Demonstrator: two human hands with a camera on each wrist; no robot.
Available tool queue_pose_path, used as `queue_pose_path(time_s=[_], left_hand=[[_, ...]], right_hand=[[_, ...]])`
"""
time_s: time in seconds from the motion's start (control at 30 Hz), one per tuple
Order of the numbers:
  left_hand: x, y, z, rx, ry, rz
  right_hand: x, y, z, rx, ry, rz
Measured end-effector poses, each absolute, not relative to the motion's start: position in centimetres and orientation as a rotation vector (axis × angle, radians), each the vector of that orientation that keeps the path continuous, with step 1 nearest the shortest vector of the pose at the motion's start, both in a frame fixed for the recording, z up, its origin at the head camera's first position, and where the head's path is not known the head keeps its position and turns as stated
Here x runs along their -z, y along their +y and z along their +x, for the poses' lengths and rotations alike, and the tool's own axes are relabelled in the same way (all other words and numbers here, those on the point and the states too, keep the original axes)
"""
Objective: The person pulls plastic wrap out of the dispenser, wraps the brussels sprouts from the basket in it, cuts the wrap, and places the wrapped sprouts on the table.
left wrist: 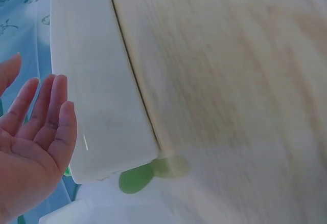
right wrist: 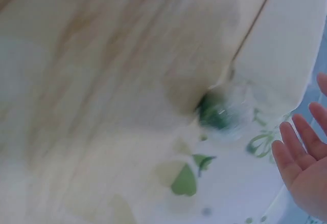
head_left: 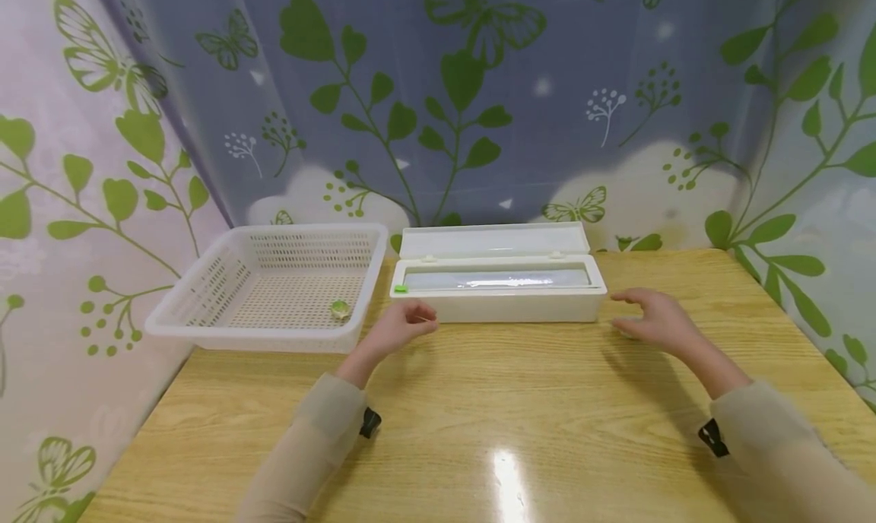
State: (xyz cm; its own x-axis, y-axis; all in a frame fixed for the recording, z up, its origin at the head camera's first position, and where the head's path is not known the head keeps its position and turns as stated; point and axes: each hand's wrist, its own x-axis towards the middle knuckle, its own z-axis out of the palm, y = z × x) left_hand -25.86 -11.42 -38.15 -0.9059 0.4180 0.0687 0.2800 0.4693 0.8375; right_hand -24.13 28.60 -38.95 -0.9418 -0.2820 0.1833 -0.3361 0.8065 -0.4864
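Note:
A long white plastic-wrap dispenser box (head_left: 509, 308) stands on the table with its hinged lid (head_left: 493, 240) raised. Inside lies a shiny film roll (head_left: 499, 280), and a small green slider (head_left: 401, 288) sits at the left end. My left hand (head_left: 402, 327) hovers by the box's front left corner, fingers loosely extended, holding nothing. Beyond the right end is my right hand (head_left: 650, 321), its fingers (right wrist: 294, 147) relaxed and apart from the box. Near that end, the right wrist view shows a blurred, dark green and whitish round thing (right wrist: 219, 112); its kind cannot be made out.
A white perforated basket (head_left: 256, 339) stands left of the box, holding a small pale-green round thing (head_left: 339, 309). The wooden table (head_left: 438, 432) reaches back to a leaf-and-butterfly patterned cloth (head_left: 411, 90), which also hangs at both sides.

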Motion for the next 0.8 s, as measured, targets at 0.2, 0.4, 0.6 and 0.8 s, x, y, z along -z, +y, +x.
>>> queue_pose_path(time_s=[0.2,0.4,0.6,0.8], left_hand=[[39.6,-11.2,-27.7,-1.405,2.670,0.595],[39.8,-10.6,-28.3,-1.329,2.775,0.590],[39.7,-10.1,-28.7,-1.178,2.944,0.666],[39.4,-9.5,-29.1,-0.737,3.257,0.799]], right_hand=[[38.3,26.5,-24.1,-0.853,-2.825,0.522],[38.2,25.0,-24.5,-0.881,-2.806,0.565],[38.3,24.1,-24.9,-0.867,-2.779,0.581],[38.3,23.0,-25.8,-0.711,-2.781,0.609]])
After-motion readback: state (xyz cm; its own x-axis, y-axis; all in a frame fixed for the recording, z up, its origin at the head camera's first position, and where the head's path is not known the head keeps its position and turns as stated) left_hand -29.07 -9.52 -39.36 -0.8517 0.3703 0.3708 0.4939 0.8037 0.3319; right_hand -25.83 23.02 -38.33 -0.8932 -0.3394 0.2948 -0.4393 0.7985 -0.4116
